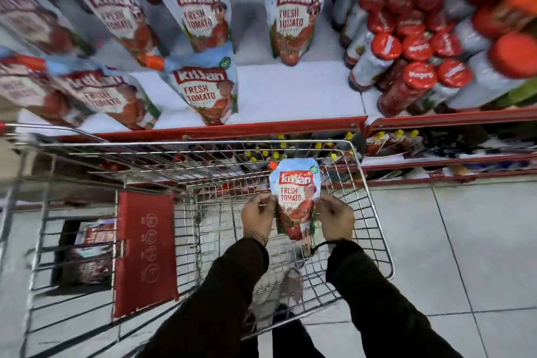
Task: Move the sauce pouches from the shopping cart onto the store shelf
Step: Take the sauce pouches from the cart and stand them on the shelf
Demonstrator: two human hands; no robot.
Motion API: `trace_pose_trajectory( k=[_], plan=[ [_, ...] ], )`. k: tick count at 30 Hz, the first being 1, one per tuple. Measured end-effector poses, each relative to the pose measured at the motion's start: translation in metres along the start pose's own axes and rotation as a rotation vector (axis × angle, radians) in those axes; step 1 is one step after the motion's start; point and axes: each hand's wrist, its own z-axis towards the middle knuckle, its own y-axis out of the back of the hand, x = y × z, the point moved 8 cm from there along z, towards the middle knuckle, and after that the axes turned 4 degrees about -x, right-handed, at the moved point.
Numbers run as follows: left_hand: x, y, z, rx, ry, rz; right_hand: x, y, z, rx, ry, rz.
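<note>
I hold one tomato sauce pouch (295, 192) upright over the wire shopping cart (374, 212), its label facing me. My left hand (258, 216) pinches its left edge and my right hand (335, 219) pinches its right edge. Above the cart runs the white store shelf (296, 93) with a red front lip. Several matching pouches stand on it, one near the front (205, 90), one further back (296, 14) and others to the left (107, 96).
Red-capped sauce bottles (406, 67) crowd the shelf's right part. A lower shelf (436, 160) holds yellow-capped items. The cart's red child-seat flap (145, 253) lies at the left, with packets (93, 253) beneath it. Pale floor tiles (465, 241) lie to the right.
</note>
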Motion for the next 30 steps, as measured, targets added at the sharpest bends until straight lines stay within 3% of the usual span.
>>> trace_pose_trajectory(
  k=[12,20,30],
  plan=[
    [-0.118,0.047,-0.036,-0.065,-0.238,-0.162,0.12,0.038,-0.032,0.008,0.249,0.127],
    [-0.211,0.057,-0.031,-0.201,-0.403,-0.258,0.208,0.048,-0.014,-0.002,0.396,0.21],
    [-0.274,0.046,0.017,-0.249,-0.489,-0.154,0.257,0.021,0.043,0.033,0.438,0.222]
  ],
)
